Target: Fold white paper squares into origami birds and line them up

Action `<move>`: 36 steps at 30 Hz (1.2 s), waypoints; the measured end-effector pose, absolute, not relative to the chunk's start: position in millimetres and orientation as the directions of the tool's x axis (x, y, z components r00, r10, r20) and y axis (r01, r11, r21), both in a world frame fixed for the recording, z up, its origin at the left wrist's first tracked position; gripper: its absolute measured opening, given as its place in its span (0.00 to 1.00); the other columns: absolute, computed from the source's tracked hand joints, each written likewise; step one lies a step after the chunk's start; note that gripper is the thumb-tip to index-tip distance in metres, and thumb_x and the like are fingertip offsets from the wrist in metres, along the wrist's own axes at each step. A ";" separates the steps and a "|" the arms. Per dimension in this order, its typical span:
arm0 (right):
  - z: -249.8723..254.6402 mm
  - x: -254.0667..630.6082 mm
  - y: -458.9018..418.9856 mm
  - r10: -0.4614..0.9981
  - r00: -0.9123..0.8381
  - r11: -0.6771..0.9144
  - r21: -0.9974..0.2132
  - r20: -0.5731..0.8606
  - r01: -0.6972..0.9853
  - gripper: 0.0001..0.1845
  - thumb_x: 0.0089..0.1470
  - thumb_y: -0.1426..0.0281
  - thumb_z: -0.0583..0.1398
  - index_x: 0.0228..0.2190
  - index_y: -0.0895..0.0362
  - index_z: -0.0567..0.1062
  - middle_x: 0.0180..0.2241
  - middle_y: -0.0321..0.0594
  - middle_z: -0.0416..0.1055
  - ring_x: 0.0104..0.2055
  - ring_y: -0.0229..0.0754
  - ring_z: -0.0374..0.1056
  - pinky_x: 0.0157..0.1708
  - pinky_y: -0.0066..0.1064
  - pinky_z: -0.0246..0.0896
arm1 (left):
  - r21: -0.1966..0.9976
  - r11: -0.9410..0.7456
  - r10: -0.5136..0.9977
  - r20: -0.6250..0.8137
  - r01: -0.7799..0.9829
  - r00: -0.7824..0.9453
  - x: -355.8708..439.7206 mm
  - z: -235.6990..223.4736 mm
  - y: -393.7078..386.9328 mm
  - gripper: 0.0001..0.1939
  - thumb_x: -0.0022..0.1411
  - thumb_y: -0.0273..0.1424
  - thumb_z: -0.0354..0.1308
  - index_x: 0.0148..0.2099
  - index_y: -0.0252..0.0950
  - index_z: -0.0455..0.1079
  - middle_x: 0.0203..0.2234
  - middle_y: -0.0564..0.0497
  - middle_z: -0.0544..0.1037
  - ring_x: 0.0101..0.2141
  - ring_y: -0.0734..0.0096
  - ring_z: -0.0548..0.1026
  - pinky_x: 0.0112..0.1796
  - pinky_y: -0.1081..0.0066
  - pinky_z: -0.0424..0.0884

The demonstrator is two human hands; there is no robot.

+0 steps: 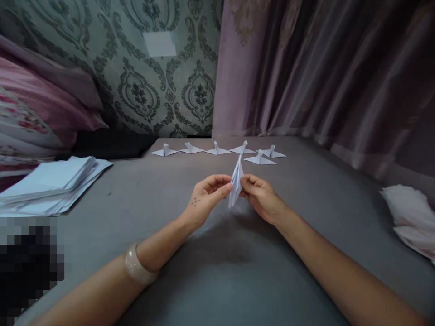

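Room: a home, I'd say from where I stand
Wallpaper point(163, 90): grey-green damask, a domestic pattern of scrolls and medallions
Curtains point(234, 90): long, mauve, falling in soft folds, with gold motifs
Floral fabric point(25, 113): pink, heaped at the left, like household bedding

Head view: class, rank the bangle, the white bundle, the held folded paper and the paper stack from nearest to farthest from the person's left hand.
1. Held folded paper: pinched by the left hand, at its fingertips.
2. Bangle: worn on the same arm, past the wrist.
3. Paper stack: off to the left.
4. White bundle: far right edge.
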State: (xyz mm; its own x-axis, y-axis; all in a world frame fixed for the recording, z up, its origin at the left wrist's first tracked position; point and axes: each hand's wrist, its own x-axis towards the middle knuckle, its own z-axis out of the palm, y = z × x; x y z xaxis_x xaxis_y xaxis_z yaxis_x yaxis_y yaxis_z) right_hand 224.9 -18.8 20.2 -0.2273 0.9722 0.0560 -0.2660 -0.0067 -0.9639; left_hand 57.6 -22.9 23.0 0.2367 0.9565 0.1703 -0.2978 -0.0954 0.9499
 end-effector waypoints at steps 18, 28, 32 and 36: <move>31.5 212.8 -37.3 0.966 -0.156 0.236 -0.954 0.208 0.186 0.21 0.44 0.56 0.67 0.35 0.55 0.70 0.34 0.38 0.73 0.37 0.42 0.69 0.40 0.36 0.65 | 0.927 -0.371 0.908 0.374 -0.051 0.189 56.4 15.3 -24.9 0.09 0.52 0.35 0.67 0.36 0.37 0.76 0.35 0.47 0.74 0.36 0.67 0.72 0.37 0.71 0.69; 31.9 211.1 -35.1 0.978 -0.048 0.209 -0.966 0.204 0.156 0.14 0.46 0.64 0.64 0.36 0.56 0.72 0.33 0.39 0.74 0.34 0.40 0.69 0.35 0.34 0.65 | 0.963 -0.196 0.965 0.223 -0.183 0.140 59.3 16.4 -23.0 0.09 0.52 0.32 0.67 0.33 0.34 0.73 0.32 0.49 0.76 0.34 0.70 0.73 0.40 0.70 0.68; 31.1 211.3 -32.5 0.981 -0.059 0.188 -0.976 0.182 0.108 0.12 0.46 0.63 0.64 0.33 0.55 0.73 0.31 0.38 0.74 0.32 0.40 0.70 0.35 0.34 0.65 | 0.943 -0.171 0.968 0.215 -0.285 0.130 60.0 16.4 -20.7 0.16 0.49 0.30 0.69 0.40 0.36 0.70 0.32 0.52 0.76 0.33 0.72 0.73 0.38 0.72 0.68; 32.9 212.4 -32.4 0.982 -0.099 0.170 -0.984 0.164 0.059 0.11 0.45 0.63 0.65 0.32 0.55 0.73 0.32 0.38 0.75 0.35 0.41 0.71 0.38 0.35 0.66 | 0.944 -0.084 0.957 0.167 -0.319 0.239 57.3 16.2 -18.2 0.16 0.52 0.30 0.67 0.44 0.34 0.73 0.35 0.48 0.79 0.37 0.69 0.75 0.42 0.70 0.68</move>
